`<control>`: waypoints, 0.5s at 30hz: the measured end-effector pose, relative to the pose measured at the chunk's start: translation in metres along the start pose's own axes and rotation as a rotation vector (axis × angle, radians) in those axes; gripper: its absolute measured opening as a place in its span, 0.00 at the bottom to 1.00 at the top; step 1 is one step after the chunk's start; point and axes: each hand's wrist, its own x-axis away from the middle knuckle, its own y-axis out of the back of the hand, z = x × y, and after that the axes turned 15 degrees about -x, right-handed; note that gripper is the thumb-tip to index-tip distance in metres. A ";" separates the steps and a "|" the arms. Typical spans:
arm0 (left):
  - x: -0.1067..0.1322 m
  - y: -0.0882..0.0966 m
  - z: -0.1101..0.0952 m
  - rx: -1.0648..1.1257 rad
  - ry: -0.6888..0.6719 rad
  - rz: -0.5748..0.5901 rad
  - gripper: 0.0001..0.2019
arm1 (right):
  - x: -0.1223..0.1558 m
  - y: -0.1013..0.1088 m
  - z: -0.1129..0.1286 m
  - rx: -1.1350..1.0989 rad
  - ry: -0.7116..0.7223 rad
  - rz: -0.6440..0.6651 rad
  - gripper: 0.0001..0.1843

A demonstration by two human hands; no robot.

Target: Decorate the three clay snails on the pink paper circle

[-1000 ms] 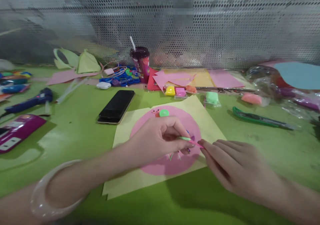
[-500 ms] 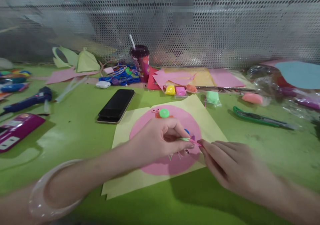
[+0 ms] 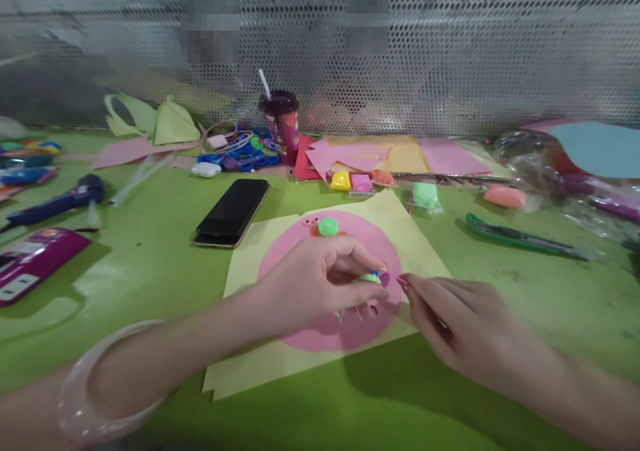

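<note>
Cluttered green table (image 3: 150, 271), perforated metal wall (image 3: 475, 51) behind

Phone (image 3: 233, 212) left, clay packs (image 3: 361, 182) behind; near table (image 3: 125, 271) open.

The green table (image 3: 150, 271) is covered with yellow paper (image 3: 250, 364), a black phone (image 3: 233, 212), a cup (image 3: 283, 127), a green cutter (image 3: 515, 237) and a glue gun (image 3: 55, 204).
</note>
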 end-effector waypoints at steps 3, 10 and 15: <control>-0.001 0.003 0.001 -0.032 -0.002 0.013 0.07 | 0.000 0.000 -0.001 -0.021 -0.005 0.006 0.13; -0.003 0.014 0.002 -0.120 0.018 0.033 0.20 | 0.001 0.002 0.000 -0.041 0.025 -0.007 0.11; -0.004 0.020 0.000 -0.133 0.017 0.097 0.17 | 0.000 0.004 -0.001 -0.003 0.048 -0.023 0.10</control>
